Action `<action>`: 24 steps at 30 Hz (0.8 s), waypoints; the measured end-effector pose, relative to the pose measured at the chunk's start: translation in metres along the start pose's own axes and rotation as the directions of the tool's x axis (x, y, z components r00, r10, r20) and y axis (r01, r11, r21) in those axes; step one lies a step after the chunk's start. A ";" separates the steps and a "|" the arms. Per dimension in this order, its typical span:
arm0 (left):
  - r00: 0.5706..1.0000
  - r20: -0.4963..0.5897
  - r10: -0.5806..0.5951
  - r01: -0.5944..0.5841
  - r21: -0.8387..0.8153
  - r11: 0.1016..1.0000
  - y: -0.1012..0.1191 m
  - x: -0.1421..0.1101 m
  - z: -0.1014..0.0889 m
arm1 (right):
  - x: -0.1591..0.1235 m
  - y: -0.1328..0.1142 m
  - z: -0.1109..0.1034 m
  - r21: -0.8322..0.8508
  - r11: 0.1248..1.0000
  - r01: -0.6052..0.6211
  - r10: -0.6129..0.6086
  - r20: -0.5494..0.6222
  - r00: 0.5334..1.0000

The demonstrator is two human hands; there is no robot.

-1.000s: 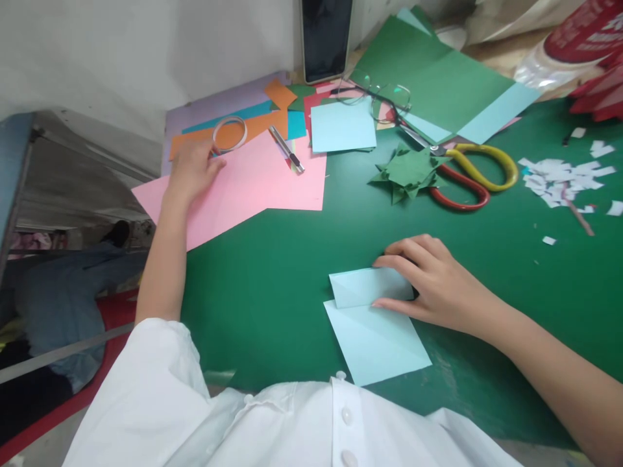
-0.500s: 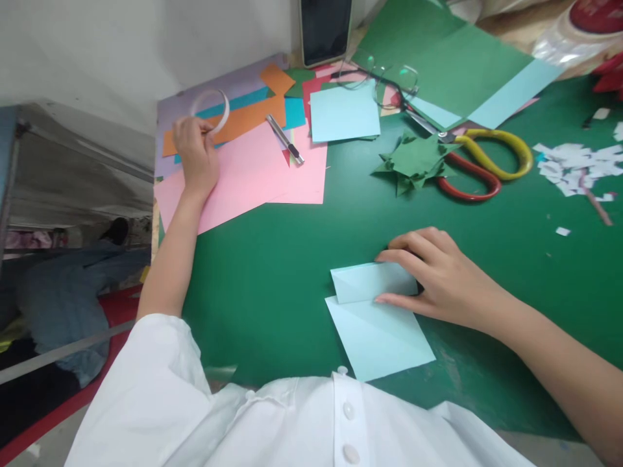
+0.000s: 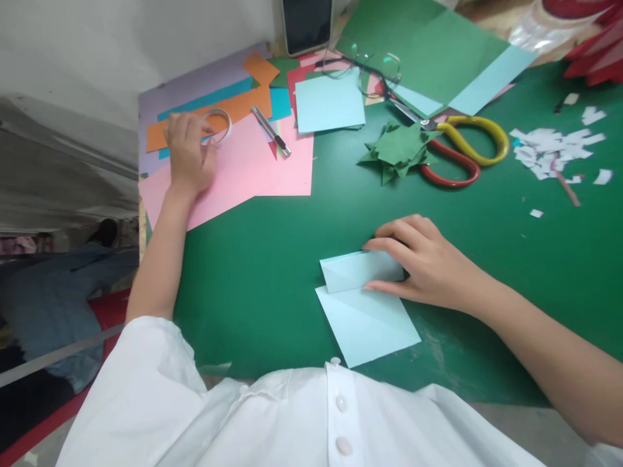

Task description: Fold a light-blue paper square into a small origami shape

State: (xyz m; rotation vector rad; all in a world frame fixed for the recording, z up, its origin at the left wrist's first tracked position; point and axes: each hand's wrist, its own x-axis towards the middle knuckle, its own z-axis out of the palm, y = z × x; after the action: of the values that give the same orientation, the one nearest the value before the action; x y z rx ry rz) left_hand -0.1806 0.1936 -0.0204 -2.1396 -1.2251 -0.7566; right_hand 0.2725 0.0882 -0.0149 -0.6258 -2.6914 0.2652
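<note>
Tabletop point(image 3: 243, 285) in green, left to right.
Pinching left edge of white tape ring point(image 3: 229, 124) between thumb and fingers: left hand point(image 3: 189, 152); unclear whether ring lying flat or tilting. Overlapping below and around: orange strip point(image 3: 243, 107) and pink sheets point(image 3: 233, 162). Slanting across pink sheets: utility knife point(image 3: 271, 131). Resting just right of pink sheets: light-blue stack point(image 3: 329, 100). Lying at centre front, near white shirt point(image 3: 292, 415): light-blue paper point(image 3: 365, 324), bearing a narrow folded flap along its far side. Grasping flap at its right end, with thumb in front near the fold and fingertips at top edge: right hand point(image 3: 423, 263). Sitting farther back, just beside scissors point(image 3: 428, 125): green paper star point(image 3: 402, 146). Scattering at far right: white scraps point(image 3: 548, 152).
</note>
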 end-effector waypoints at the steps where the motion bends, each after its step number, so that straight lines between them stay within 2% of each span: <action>1: 1.000 -0.016 0.001 -0.001 -0.015 1.000 0.009 0.006 -0.005 | 0.000 0.000 0.000 0.004 1.000 0.010 -0.010 -0.017 1.000; 4: 0.999 -0.031 0.032 -0.036 -0.109 0.993 0.054 0.027 -0.028 | 0.000 -0.001 0.000 0.009 0.999 0.035 -0.034 -0.088 0.996; 8: 0.979 -0.036 0.201 -0.203 -0.302 0.932 0.140 0.049 -0.069 | 0.000 -0.004 -0.004 -0.046 0.999 0.021 -0.030 -0.199 0.980; 11: 0.919 -0.087 0.385 -0.386 -0.399 0.832 0.198 0.048 -0.091 | -0.001 -0.004 -0.007 -0.085 0.996 0.036 -0.058 -0.271 0.961; 12: 0.912 -0.071 0.404 -0.398 -0.389 0.831 0.213 0.044 -0.095 | -0.001 -0.004 -0.007 -0.090 0.995 0.052 -0.075 -0.283 0.956; 13: 0.929 -0.058 0.364 -0.358 -0.387 0.850 0.225 0.040 -0.096 | -0.002 -0.003 -0.007 -0.090 0.994 0.066 -0.090 -0.289 0.953; 15: 0.956 -0.025 0.293 -0.278 -0.401 0.873 0.238 0.031 -0.094 | -0.002 -0.003 -0.008 -0.085 0.992 0.094 -0.114 -0.283 0.952; 18: 0.921 -0.037 0.388 -0.377 -0.345 0.860 0.241 0.020 -0.086 | -0.003 -0.005 -0.009 -0.077 0.989 0.127 -0.143 -0.261 0.955; 21: 0.857 0.093 0.508 -0.461 -0.304 0.834 0.237 0.014 -0.081 | -0.003 -0.007 -0.009 -0.062 0.985 0.160 -0.171 -0.245 0.954; 24: 0.872 0.231 0.432 -0.347 -0.332 0.877 0.235 0.011 -0.081 | -0.002 -0.007 -0.008 -0.032 0.988 0.150 -0.153 -0.210 0.966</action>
State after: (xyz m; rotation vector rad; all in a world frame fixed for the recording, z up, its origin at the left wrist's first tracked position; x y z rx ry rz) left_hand 0.0157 0.0424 0.0000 -2.7058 -0.7990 -0.4545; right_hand 0.2749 0.0822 -0.0063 -0.4225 -2.5203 0.1287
